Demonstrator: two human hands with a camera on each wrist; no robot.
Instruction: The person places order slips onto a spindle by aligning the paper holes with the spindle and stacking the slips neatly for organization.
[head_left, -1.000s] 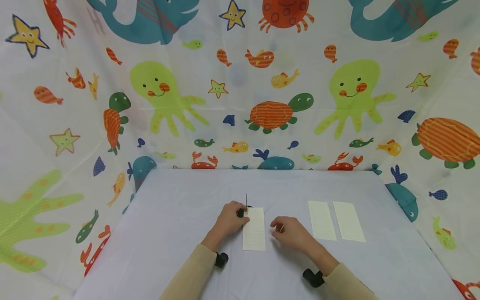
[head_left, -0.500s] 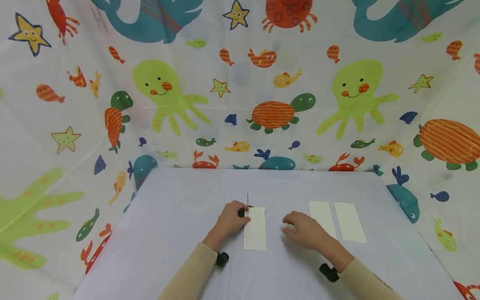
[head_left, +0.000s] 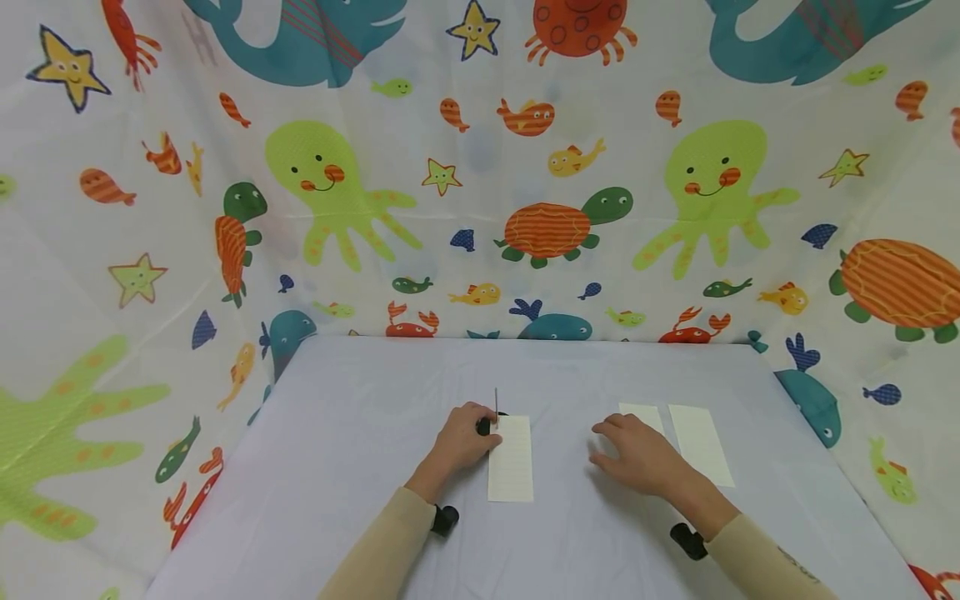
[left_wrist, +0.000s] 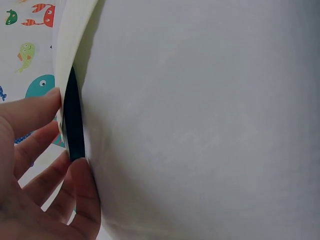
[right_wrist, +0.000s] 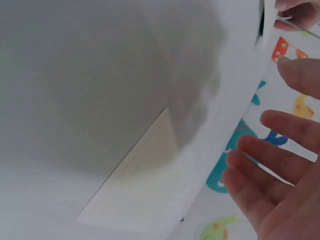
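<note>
Backdrop (head_left: pixel 525 179): white cloth, sea-animal print, beyond both hands.
Table (head_left: pixel 390 400): white-covered, beneath the grip.
Held card (head_left: pixel 512 467): pale ruled paper, running right of the left hand's pinch and back toward the person. Judged very light, flexible, easily creased; best held near an edge, light pressure.
Left hand (head_left: pixel 459 435): fingertips drawn in, pinching the card's upper left edge; a dark object (left_wrist: pixel 75 120) lies along the card at the fingertips, identity unclear.
Thin rod (head_left: pixel 496 402): projects just beyond the pinch; cannot tell whether joined to the dark object.
Right hand (head_left: pixel 633 454): fingers spread, holding nothing, well right of the pinch, partly hiding a loose card (head_left: pixel 641 411).
Outer card (head_left: pixel 703 446): flat, just right of the spread hand.
</note>
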